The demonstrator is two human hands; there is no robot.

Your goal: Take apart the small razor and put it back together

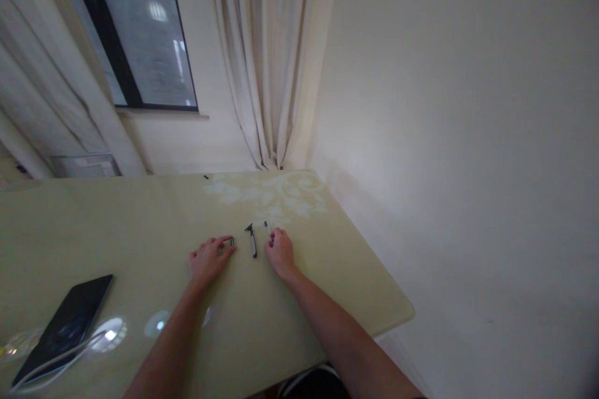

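Observation:
My left hand (210, 260) rests low over the table, thumb and fingers closed around a small dark piece (233, 241) with a pale edge, too small to name surely. Just right of it lies a razor (253, 243), its black head pointing away from me and its grey-and-black handle toward me. My right hand (281, 254) is on the razor's other side, fingers pinched on a thin pale stick with a dark tip (266, 224), perhaps a small brush. Most of that stick is hidden by the fingers. Neither hand touches the razor.
A dark tablet (68, 324) lies at the left, with a white cable (60, 361) across its near end. One small black bit (206, 177) sits at the table's (355, 287) far edge. A wall (458, 137) borders the right; curtains (266, 56) hang behind.

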